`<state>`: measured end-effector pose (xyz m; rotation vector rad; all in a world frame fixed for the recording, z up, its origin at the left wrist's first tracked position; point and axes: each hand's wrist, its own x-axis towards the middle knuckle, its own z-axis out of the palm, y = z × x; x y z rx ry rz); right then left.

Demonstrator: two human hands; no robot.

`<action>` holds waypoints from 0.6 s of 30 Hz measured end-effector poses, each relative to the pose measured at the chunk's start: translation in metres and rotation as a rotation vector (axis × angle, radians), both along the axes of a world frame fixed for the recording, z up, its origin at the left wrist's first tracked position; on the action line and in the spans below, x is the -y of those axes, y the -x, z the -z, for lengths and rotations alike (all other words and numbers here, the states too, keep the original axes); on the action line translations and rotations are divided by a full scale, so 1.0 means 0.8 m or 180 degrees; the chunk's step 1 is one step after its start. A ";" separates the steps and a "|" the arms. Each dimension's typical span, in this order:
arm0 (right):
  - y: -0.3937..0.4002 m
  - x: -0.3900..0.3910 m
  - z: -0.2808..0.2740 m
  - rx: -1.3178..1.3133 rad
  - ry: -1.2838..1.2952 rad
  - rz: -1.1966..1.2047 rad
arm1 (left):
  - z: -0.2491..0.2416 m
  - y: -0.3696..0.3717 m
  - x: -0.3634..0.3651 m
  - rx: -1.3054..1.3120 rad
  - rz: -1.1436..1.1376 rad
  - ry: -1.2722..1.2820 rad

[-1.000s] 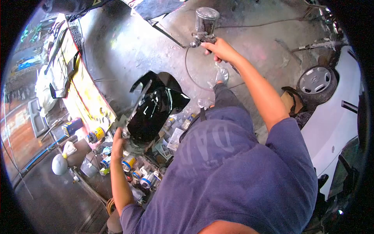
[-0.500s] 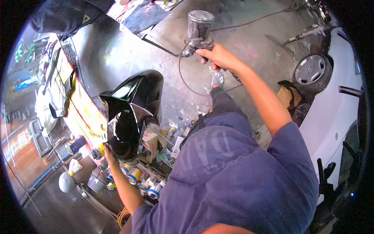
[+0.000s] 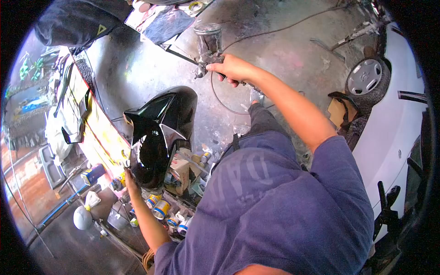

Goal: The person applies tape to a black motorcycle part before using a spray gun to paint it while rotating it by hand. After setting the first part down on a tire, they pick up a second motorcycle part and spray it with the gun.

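My right hand grips a spray gun by its handle, with a metal cup upright on top. The gun's nozzle end faces left, above and to the right of a glossy black panel that looks like curved motorcycle bodywork. Bright reflections show on the panel. At its lower left edge, my left hand is closed around the rim; its fingers are mostly hidden. A thin air hose curves down below the gun.
Paint cans and a cardboard box stand below the panel. A yellowish board carrying black parts lies at left. The white car is at right; a paper-covered table stands at the back.
My right hand and the spray gun have moved left and slightly down, closer to the black panel. My left hand stays at the panel's edge; the whole view has shifted slightly.
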<state>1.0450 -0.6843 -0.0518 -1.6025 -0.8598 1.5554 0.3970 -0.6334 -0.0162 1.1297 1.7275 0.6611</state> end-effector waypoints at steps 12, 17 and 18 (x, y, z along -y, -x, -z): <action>-0.004 0.075 -0.083 -0.0918 -0.0467 0.0180 | -0.008 -0.053 0.015 0.0478 0.0175 0.0287; -0.005 0.060 0.017 -0.0465 -0.0123 0.0297 | -0.003 -0.036 0.020 0.0117 0.0022 -0.0040; -0.008 0.055 0.039 -0.0335 0.0006 0.0309 | -0.006 -0.036 0.021 0.0217 -0.0061 0.0014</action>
